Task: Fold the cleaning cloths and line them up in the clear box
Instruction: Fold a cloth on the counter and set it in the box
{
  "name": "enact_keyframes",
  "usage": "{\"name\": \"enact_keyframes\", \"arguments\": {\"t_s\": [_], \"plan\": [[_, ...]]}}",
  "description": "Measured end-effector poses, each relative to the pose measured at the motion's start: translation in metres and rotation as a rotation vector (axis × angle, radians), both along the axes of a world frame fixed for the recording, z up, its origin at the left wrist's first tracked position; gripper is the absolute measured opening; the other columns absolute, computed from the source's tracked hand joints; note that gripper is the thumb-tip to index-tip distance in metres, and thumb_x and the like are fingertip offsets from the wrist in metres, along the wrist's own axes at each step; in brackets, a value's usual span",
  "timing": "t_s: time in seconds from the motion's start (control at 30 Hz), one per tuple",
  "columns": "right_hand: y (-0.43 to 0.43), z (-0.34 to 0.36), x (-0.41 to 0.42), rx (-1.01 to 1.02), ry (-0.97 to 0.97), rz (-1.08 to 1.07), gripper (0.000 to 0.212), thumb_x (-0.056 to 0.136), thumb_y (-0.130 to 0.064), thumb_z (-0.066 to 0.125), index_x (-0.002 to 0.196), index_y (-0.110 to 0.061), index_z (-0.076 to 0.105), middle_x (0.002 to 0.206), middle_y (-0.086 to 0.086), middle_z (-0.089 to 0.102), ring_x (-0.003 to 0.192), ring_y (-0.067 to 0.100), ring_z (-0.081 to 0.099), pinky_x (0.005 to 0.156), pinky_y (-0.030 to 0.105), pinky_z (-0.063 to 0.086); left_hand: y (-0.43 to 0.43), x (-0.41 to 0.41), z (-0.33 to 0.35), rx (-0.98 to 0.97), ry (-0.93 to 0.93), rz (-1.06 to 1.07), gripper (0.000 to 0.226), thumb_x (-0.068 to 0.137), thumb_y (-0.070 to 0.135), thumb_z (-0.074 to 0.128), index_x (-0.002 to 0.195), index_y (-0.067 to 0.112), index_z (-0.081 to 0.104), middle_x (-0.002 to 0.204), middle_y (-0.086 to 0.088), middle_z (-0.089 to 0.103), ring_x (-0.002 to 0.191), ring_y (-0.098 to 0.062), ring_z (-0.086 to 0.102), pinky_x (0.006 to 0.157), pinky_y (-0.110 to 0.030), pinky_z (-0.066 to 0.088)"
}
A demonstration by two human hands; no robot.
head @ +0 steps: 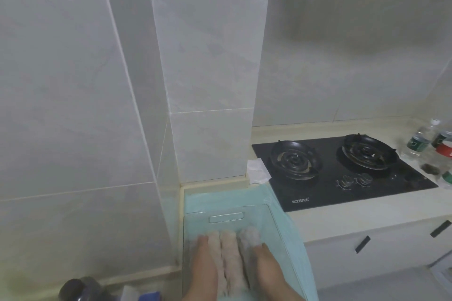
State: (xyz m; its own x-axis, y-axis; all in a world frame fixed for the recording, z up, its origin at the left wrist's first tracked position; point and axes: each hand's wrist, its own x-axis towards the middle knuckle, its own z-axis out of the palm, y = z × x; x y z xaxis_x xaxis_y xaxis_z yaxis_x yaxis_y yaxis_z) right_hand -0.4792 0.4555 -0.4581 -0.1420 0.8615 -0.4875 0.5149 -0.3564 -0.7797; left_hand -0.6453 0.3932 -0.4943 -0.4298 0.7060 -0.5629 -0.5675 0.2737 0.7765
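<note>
Grey tiled wall (pixel 210 56) fills most of the view, with a column jutting forward. A pale counter (pixel 342 222) runs to the right and carries a black two-burner hob (pixel 342 178).

A teal towel (pixel 288 239) lies on the counter at the foot of the column, showing beyond the far and right sides of the clear box (pixel 254 217) set on it. The box has thin see-through walls and a slot handle in the far end.

Three folded cleaning cloths (pixel 230 256) stand in a row inside the box, side by side and touching, long edges pointing away from the person. They are pale beige and fluffy.

The left hand (pixel 203 259) lies flat against the outer side of the leftmost cloth, and the right hand (pixel 266 266) against the rightmost. Fingers look straight and laid together, pressing the row inward rather than pinching. Motion blur hides finer detail.

Handling judgement:
- The cloths look light, soft and springy, and folds are likely to puff open once pressure eases.
- They are not slippery or fragile.
- Best hold is a flat palm on each outer face, squeezing the whole bundle.
- For a single cloth, pinch across the folded edge so the layers stay together.
- The box looks light and could slide on the towel if pushed sideways.

Smaller items: a white tissue (pixel 256 171) beside the hob, and plastic bottles (pixel 418 139) at the far right.
</note>
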Motion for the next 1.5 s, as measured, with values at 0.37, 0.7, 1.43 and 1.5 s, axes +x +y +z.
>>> {"name": "enact_keyframes", "arguments": {"t_s": [0.37, 0.7, 1.43, 1.5], "plan": [[-0.013, 0.099, -0.001, 0.007, 0.252, -0.040, 0.034, 0.101, -0.026, 0.036, 0.117, -0.010, 0.061, 0.105, 0.005, 0.057, 0.107, 0.021, 0.054, 0.091, 0.030, 0.037, -0.024, 0.026, 0.162, 0.171, 0.133, -0.045, 0.054, 0.103, 0.042, 0.024, 0.137, 0.007, 0.044, 0.143, -0.010, 0.045, 0.134, -0.023, 0.040, 0.112, -0.037, 0.030], [0.005, 0.215, 0.064, 0.232, 0.609, 0.084, 0.031, 0.101, -0.023, 0.037, 0.097, -0.014, 0.066, 0.104, 0.008, 0.070, 0.100, 0.026, 0.065, 0.093, 0.041, 0.052, -0.075, 0.013, 0.256, 0.453, 0.419, 0.105, 0.065, 0.100, 0.049, 0.013, 0.103, 0.004, 0.061, 0.110, -0.020, 0.066, 0.107, -0.029, 0.063, 0.096, -0.042, 0.046], [-0.124, 0.287, 0.177, 0.456, 0.709, 1.037, 0.022, 0.095, -0.031, 0.050, 0.111, -0.028, 0.064, 0.116, -0.012, 0.065, 0.109, 0.006, 0.058, 0.098, 0.032, 0.046, -0.323, 0.293, 0.324, -0.034, 1.164, 0.765, 0.019, 0.093, 0.029, 0.057, 0.111, 0.031, 0.062, 0.111, 0.019, 0.062, 0.101, 0.009, 0.056, 0.087, -0.020, 0.042], [-0.171, 0.296, 0.173, 0.450, 0.755, 1.151, 0.018, 0.096, -0.026, 0.052, 0.109, -0.031, 0.063, 0.115, -0.015, 0.064, 0.104, -0.002, 0.057, 0.090, 0.022, 0.044, -0.370, 0.316, 0.331, -0.115, 1.204, 0.831, 0.023, 0.095, 0.019, 0.056, 0.114, 0.031, 0.060, 0.112, 0.018, 0.062, 0.100, 0.012, 0.055, 0.086, -0.017, 0.040]]}}
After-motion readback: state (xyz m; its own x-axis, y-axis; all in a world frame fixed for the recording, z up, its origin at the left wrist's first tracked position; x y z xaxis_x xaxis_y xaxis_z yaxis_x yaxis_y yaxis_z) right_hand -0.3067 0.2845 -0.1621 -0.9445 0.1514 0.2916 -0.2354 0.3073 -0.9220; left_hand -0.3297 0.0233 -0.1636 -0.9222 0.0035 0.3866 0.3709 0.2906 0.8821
